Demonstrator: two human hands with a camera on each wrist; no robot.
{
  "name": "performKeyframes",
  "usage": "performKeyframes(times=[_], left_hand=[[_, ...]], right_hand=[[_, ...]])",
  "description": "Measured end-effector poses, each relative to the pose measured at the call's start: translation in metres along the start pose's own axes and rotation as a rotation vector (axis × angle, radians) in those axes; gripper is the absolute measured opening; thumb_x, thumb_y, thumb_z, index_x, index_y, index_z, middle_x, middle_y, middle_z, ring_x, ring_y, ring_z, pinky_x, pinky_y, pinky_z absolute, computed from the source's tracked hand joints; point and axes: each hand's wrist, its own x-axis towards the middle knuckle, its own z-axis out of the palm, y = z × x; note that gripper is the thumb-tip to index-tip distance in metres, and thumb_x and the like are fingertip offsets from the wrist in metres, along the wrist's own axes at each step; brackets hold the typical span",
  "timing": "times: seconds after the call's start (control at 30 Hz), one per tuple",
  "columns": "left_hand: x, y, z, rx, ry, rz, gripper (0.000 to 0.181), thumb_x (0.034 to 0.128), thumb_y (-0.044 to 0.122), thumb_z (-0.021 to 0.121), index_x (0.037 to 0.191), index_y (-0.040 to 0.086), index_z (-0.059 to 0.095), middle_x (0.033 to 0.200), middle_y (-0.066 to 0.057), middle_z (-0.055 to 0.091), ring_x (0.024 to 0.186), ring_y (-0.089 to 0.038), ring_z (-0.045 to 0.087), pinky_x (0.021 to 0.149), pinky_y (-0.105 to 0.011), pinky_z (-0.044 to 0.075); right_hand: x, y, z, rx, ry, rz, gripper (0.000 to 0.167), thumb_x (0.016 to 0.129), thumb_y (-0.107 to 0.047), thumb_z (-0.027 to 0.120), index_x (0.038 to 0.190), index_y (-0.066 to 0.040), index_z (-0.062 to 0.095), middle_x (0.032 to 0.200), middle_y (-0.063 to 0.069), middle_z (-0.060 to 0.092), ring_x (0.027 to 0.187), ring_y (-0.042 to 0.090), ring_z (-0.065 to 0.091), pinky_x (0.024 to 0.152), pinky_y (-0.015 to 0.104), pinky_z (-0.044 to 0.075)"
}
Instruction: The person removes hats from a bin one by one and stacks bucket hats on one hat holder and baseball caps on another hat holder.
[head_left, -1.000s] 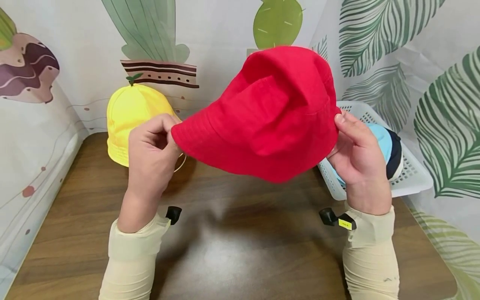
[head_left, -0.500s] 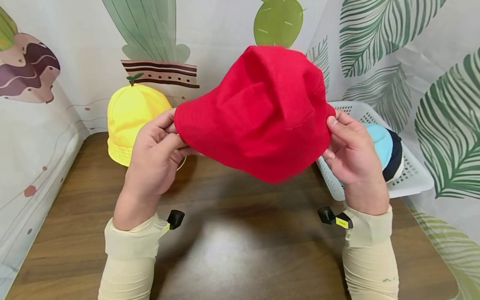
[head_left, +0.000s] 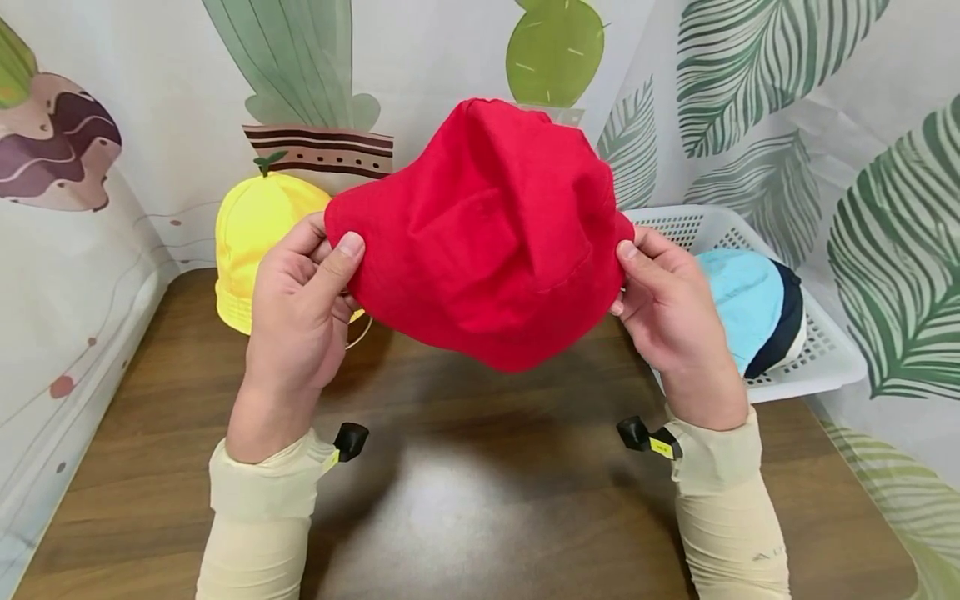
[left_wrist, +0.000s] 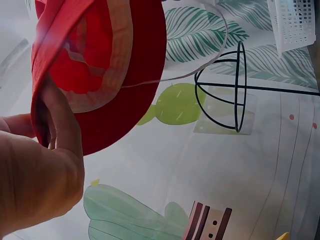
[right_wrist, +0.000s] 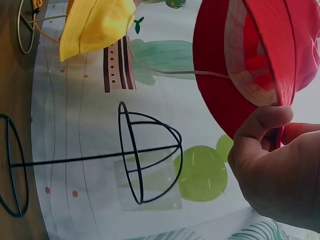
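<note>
Red hat (head_left: 480, 242) hangs between the two hands, clear of the table (head_left: 450, 500), its hollow turned away from the person. The left hand (head_left: 300, 308) pinches one end of the brim, thumb on the near face and fingers behind; the right hand (head_left: 667, 304) pinches the opposite end. A second ago the left hand gripped only the brim's tip; its thumb now lies further in on the cloth, and hat and right hand have come leftward, baring more of the blue cap (head_left: 738, 292) in the basket (head_left: 832, 375) to the right hand's right. That seems to make the hold firmer and more even. A strap (left_wrist: 165, 78) loops loose from inside. Beyond the hands, both wrist views show a bare wire stand (right_wrist: 85, 159); the yellow hat (head_left: 258, 229) sits behind the left hand.
</note>
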Motion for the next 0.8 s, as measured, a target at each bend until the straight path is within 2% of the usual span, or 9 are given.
performKeyframes(times=[0.3, 0.4, 0.53, 0.6, 0.8], left_hand=[[0.008, 0.0, -0.005, 0.004, 0.058, 0.038, 0.027, 0.1023, 0.001, 0.065, 0.129, -0.001, 0.064, 0.114, -0.017, 0.072, 0.091, -0.023, 0.075, 0.08, -0.03, 0.064], [0.01, 0.002, -0.011, 0.023, 0.08, 0.062, 0.027, 0.1013, 0.0, 0.066, 0.128, -0.001, 0.064, 0.113, -0.017, 0.072, 0.088, -0.023, 0.074, 0.076, -0.028, 0.064], [0.011, 0.004, -0.019, 0.039, 0.089, 0.093, 0.029, 0.1008, -0.001, 0.066, 0.13, -0.001, 0.064, 0.116, -0.019, 0.072, 0.091, -0.025, 0.075, 0.079, -0.03, 0.064], [0.012, 0.005, -0.024, 0.019, 0.088, 0.104, 0.03, 0.1, -0.003, 0.066, 0.13, -0.003, 0.063, 0.117, -0.02, 0.072, 0.091, -0.026, 0.074, 0.08, -0.031, 0.064], [0.015, 0.006, -0.038, -0.039, 0.113, 0.159, 0.03, 0.0976, -0.008, 0.067, 0.128, -0.01, 0.062, 0.108, -0.022, 0.073, 0.082, -0.028, 0.072, 0.07, -0.029, 0.063]], right_hand=[[0.009, 0.01, 0.018, -0.009, -0.022, -0.011, 0.017, 0.11, -0.004, 0.049, 0.105, -0.008, 0.065, 0.086, 0.006, 0.065, 0.059, 0.017, 0.053, 0.053, 0.022, 0.049], [0.013, 0.015, 0.026, -0.021, -0.024, -0.021, 0.021, 0.11, -0.002, 0.047, 0.103, -0.01, 0.066, 0.084, 0.005, 0.065, 0.06, 0.017, 0.052, 0.053, 0.022, 0.048], [0.018, 0.021, 0.034, -0.04, -0.026, -0.051, 0.022, 0.109, 0.0, 0.049, 0.105, -0.012, 0.066, 0.087, 0.004, 0.066, 0.061, 0.017, 0.054, 0.054, 0.022, 0.05], [0.021, 0.025, 0.038, -0.045, -0.028, -0.062, 0.022, 0.109, 0.0, 0.05, 0.105, -0.014, 0.067, 0.088, 0.004, 0.066, 0.062, 0.017, 0.056, 0.054, 0.022, 0.051], [0.032, 0.036, 0.051, -0.026, -0.053, -0.061, 0.021, 0.108, -0.001, 0.053, 0.107, -0.015, 0.067, 0.089, 0.003, 0.065, 0.068, 0.017, 0.058, 0.054, 0.022, 0.05]])
